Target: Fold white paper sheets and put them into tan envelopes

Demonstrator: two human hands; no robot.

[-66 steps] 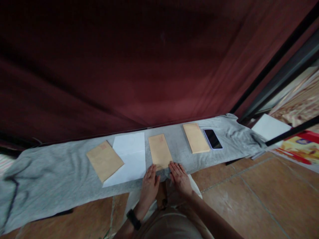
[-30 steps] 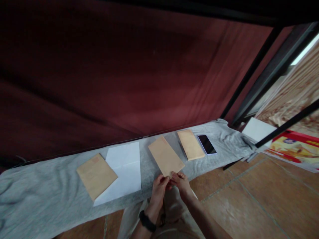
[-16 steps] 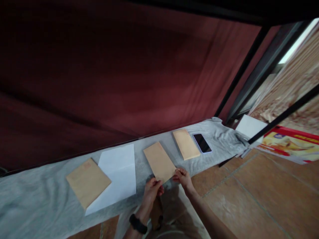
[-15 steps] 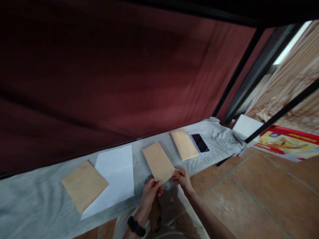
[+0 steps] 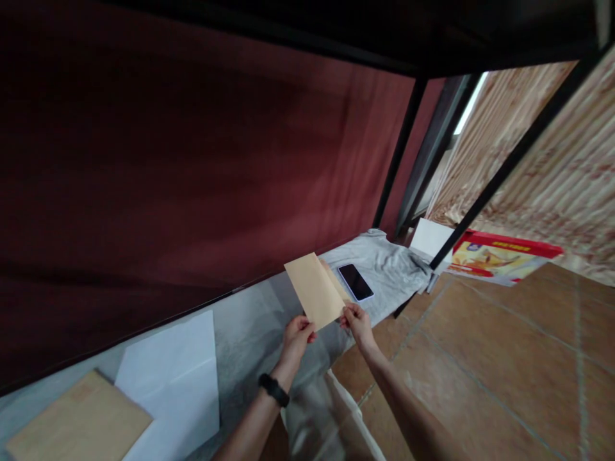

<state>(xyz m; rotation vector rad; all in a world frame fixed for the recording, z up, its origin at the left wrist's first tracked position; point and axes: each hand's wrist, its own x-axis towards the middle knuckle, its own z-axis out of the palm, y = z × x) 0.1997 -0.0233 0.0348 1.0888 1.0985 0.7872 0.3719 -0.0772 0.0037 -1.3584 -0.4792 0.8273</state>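
A tan envelope (image 5: 314, 289) is lifted off the grey cloth (image 5: 250, 333), tilted up in front of me. My left hand (image 5: 296, 338) pinches its near left corner, with a black band on the wrist. My right hand (image 5: 358, 322) pinches the near right corner. Behind the held envelope, the edge of a second tan envelope (image 5: 340, 285) lies on the cloth, mostly hidden.
A dark phone (image 5: 355, 282) lies on the cloth to the right. A white sheet (image 5: 170, 378) and another tan envelope (image 5: 77, 426) lie at the left. A dark red curtain (image 5: 192, 160) hangs behind. Black frame bars (image 5: 504, 169), a red-and-yellow box (image 5: 494, 259) and tiled floor (image 5: 504, 371) are at the right.
Both hands went from lying flat by the middle envelope to pinching its near corners and lifting it off the cloth. The view has swung to the right.
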